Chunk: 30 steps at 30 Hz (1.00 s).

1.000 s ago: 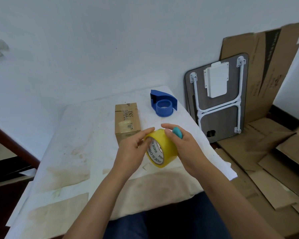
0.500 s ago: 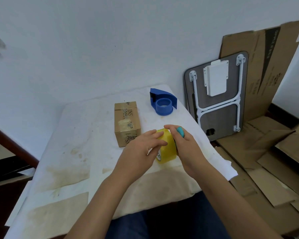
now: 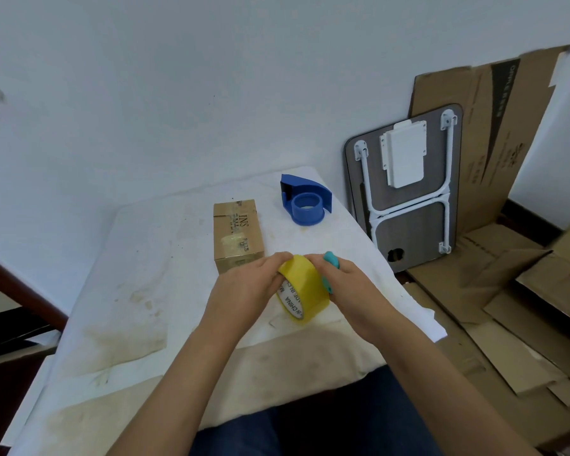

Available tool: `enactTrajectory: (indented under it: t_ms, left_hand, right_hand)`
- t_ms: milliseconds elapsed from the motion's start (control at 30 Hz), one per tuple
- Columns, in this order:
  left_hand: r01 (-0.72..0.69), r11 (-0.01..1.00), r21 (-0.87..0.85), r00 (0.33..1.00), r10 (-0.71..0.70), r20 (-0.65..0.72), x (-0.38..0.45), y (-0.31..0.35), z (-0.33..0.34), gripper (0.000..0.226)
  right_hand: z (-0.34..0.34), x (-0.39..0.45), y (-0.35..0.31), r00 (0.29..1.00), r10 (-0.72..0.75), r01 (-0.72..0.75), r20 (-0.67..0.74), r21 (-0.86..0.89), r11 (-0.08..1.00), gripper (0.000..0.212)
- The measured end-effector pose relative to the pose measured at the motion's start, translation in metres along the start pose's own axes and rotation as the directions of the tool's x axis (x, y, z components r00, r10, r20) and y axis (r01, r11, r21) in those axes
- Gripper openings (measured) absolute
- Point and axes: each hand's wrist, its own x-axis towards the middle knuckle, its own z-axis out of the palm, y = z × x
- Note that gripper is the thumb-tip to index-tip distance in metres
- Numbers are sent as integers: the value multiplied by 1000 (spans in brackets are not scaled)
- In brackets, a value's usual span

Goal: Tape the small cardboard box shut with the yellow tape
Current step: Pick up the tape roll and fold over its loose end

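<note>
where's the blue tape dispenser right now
In the head view, the blue tape dispenser sits at the table's far right corner, just right of the small cardboard box.

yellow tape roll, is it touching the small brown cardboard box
Apart. The head view shows the yellow tape roll held up between both hands, nearer the camera, while the small brown cardboard box sits on the white table behind.

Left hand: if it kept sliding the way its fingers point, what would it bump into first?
Beyond the yellow tape roll it grips, the left hand points toward the right hand, probably meeting those fingers first.
</note>
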Motion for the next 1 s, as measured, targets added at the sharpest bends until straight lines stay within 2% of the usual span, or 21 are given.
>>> enactTrajectory:
  t_ms: [67,200,333,467,600,733,833,933,1000]
  left_hand:
    - [26,1000,14,999,-26,19,0,-4,0,35]
    - [176,984,-27,984,-176,26,-1,-11,2,35]
    - [210,967,-144,978,-210,20,-2,-15,8,29]
    - [306,913,-269,950,-311,27,-6,-21,16,22]
    - [435,797,-418,891,-448,72,-5,-25,22,32]
    - [464,737,-492,875,-467,125,-5,-20,19,26]
    - [386,806,-449,903,-429,6,-6,-22,15,21]
    - [257,922,-289,930,-318,-184,-5,-22,10,21]
    - [197,961,-196,931,-246,-271,-5,-19,7,27]
  right_hand:
    - [-2,-1,2,999,23,-22,48,-24,999,28]
    - [-2,-3,2,988,99,-97,122,-24,995,8]
    - [2,-2,1,984,107,-117,144,67,991,34]
    - [4,1,3,984,107,-123,144,108,987,28]
    - [7,1,-2,988,74,-89,132,107,990,14]
    - [8,1,-6,992,71,-80,108,77,994,23]
    - [8,2,-8,995,68,-74,74,80,994,7]
    - [9,4,-8,994,98,-103,43,151,983,26]
    - [9,3,-11,993,114,-120,45,205,971,23]
